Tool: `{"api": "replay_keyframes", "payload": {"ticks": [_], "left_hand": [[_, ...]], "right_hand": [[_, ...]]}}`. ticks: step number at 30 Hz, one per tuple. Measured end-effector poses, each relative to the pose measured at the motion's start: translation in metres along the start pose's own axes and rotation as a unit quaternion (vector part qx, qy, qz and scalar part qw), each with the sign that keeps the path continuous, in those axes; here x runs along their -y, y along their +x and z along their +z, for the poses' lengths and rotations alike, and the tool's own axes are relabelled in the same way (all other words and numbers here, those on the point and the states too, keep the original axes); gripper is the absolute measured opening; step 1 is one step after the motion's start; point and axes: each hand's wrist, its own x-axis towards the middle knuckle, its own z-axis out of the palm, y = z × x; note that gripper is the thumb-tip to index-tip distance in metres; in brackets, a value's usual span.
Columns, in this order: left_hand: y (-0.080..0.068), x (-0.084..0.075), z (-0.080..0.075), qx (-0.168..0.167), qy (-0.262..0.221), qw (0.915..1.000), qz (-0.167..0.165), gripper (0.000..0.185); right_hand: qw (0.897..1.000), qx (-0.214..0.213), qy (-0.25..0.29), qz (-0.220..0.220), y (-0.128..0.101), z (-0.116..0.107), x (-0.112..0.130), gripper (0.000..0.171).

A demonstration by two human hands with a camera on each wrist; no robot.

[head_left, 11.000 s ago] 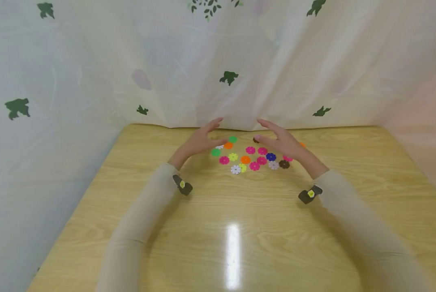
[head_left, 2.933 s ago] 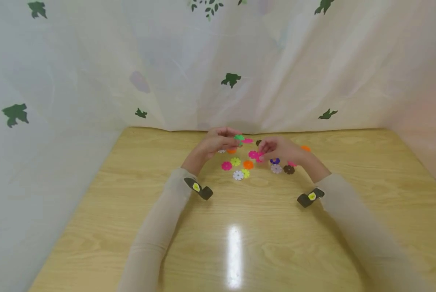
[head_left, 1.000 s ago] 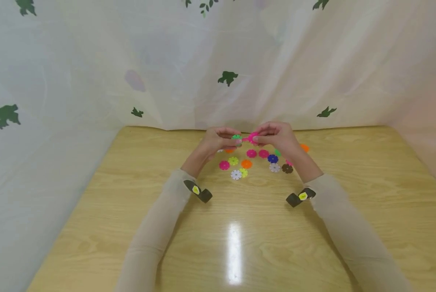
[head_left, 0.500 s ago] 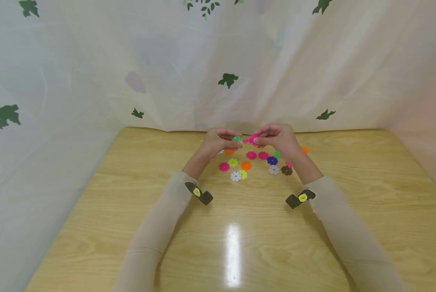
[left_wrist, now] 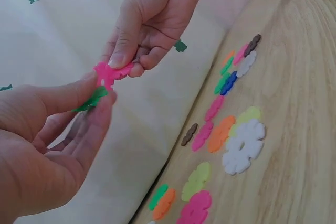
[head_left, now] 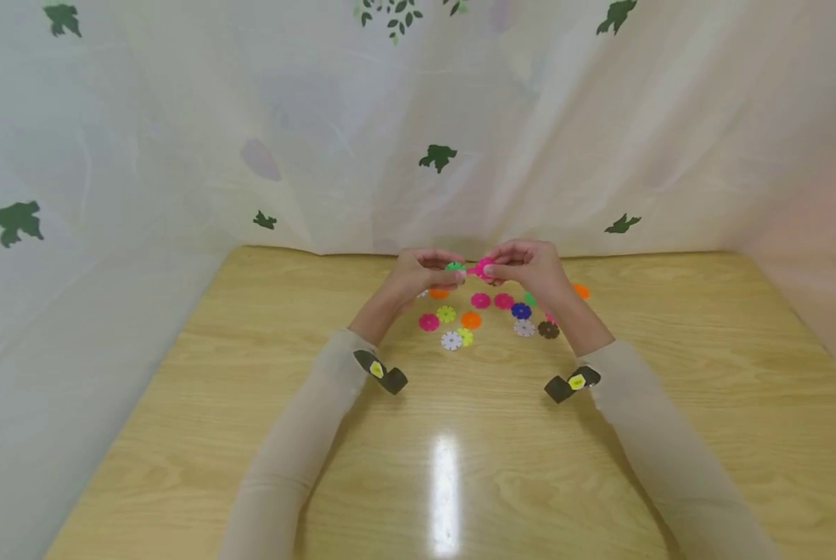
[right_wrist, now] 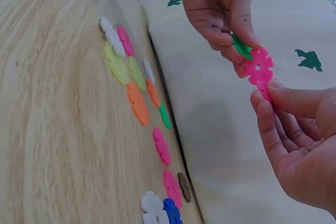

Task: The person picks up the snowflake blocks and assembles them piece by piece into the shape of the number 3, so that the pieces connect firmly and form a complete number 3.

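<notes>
Above the far side of the table, my left hand [head_left: 418, 274] pinches a green notched snowflake disc [right_wrist: 241, 46] between thumb and fingers. A pink snowflake disc [right_wrist: 259, 67] meets the green one at its edge. My right hand [head_left: 535, 268] pinches a second pink snowflake disc [left_wrist: 119, 71], which touches the first pink one at an angle. The three pieces form a short row between the hands. Fingertips hide parts of the slots, so how deep the discs sit in one another cannot be told.
Below the hands, several loose discs lie flat on the wooden table [head_left: 390, 467], among them a white disc [head_left: 451, 341], an orange disc [head_left: 470, 320], a blue disc [head_left: 521, 310] and a brown disc [head_left: 548, 330]. A patterned curtain [head_left: 348, 155] hangs along the far edge.
Both hands were spread over the discs at first. Later the left held green and pink pieces while the right took another pink disc and raised it against them. Over the last second, little moves.
</notes>
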Motion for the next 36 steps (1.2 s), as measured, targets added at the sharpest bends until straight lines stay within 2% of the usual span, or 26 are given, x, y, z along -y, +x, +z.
{"api": "replay_keyframes", "payload": {"ticks": [5, 8, 11, 15, 19, 24, 30, 36], "left_hand": [[-0.002, -0.003, -0.001, 0.068, 0.029, 0.9973, 0.002, 0.037], [-0.004, -0.004, -0.001, 0.084, 0.043, 0.9955, 0.007, 0.036], [-0.004, -0.003, -0.001, 0.083, 0.064, 0.9945, 0.006, 0.034], [-0.003, -0.001, -0.001, 0.088, 0.066, 0.9939, -0.004, 0.034], [-0.003, -0.001, -0.001, 0.089, 0.049, 0.9948, -0.012, 0.035], [-0.005, -0.003, -0.003, 0.077, 0.019, 0.9968, -0.015, 0.032], [-0.003, -0.003, -0.006, 0.071, 0.006, 0.9974, -0.012, 0.027], [-0.001, -0.002, -0.007, 0.057, 0.005, 0.9983, -0.004, 0.020]], "right_hand": [[0.999, 0.001, -0.033, 0.001, -0.002, 0.001, 0.001, 0.020], [0.998, 0.011, -0.066, -0.005, -0.002, 0.002, 0.002, 0.027], [0.996, 0.022, -0.083, -0.013, -0.003, 0.003, 0.004, 0.030], [0.996, 0.030, -0.079, -0.019, -0.004, 0.004, 0.005, 0.030], [0.995, 0.042, -0.093, -0.016, -0.004, 0.000, 0.008, 0.032], [0.988, 0.070, -0.136, 0.008, -0.003, -0.008, 0.009, 0.034], [0.975, 0.136, -0.172, 0.037, -0.001, -0.012, 0.003, 0.034], [0.954, 0.204, -0.215, 0.042, 0.000, -0.007, -0.007, 0.028]]}}
